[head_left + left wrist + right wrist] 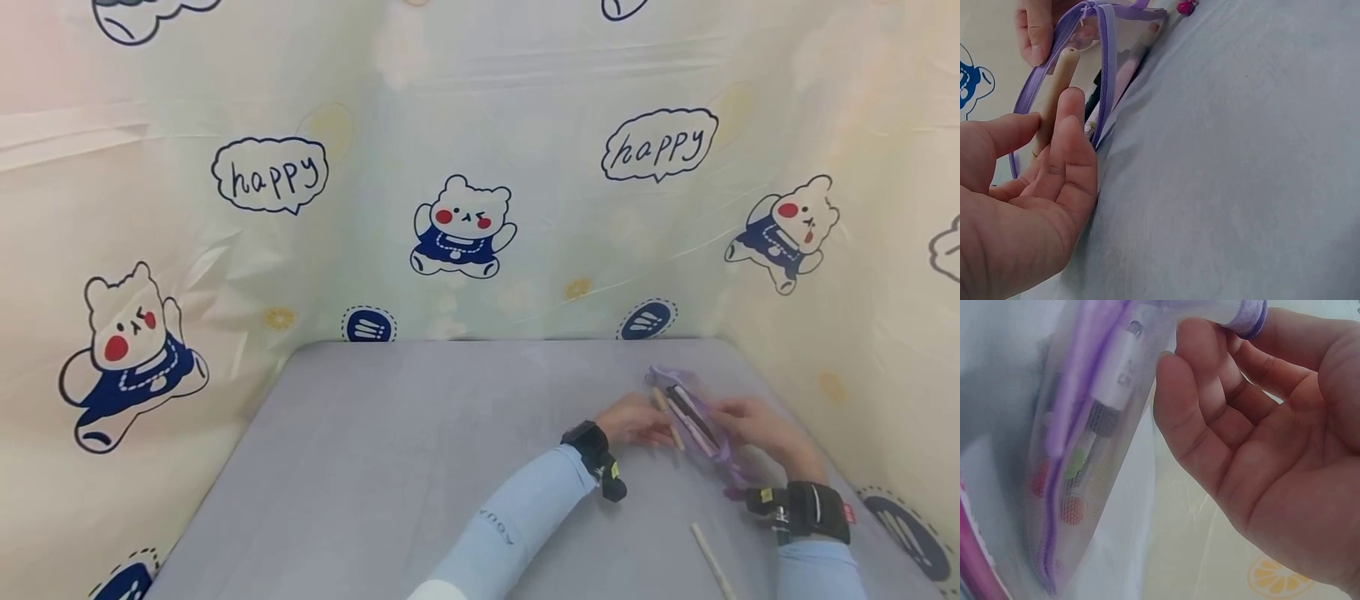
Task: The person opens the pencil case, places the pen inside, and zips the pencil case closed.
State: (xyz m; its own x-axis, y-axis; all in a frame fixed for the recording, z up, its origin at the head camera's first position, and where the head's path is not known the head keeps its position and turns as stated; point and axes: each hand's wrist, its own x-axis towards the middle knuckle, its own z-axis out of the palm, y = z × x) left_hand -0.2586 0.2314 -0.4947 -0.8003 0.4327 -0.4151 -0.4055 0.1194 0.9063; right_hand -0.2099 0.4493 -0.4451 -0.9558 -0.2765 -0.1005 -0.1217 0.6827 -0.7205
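My left hand (636,419) pinches a beige pen-like stick (1057,94) between thumb and fingers, its upper end at the unzipped mouth of a purple mesh pencil case (1094,481). Whether the stick's lower end is inside the case cannot be told. On the case's other side, my right hand (761,429) pinches its purple-trimmed edge (1250,319) with thumb and fingers. Several pens (692,423), dark and pale pink ones among them, lie inside the case. Through the mesh, a white-labelled item (1116,375) shows in the right wrist view.
Another pale stick (712,558) lies on the grey-covered table (412,467) near its front, between my forearms. A magenta bead-like piece (1186,7) shows beyond the case. Patterned curtains (480,100) stand behind the table and at both sides.
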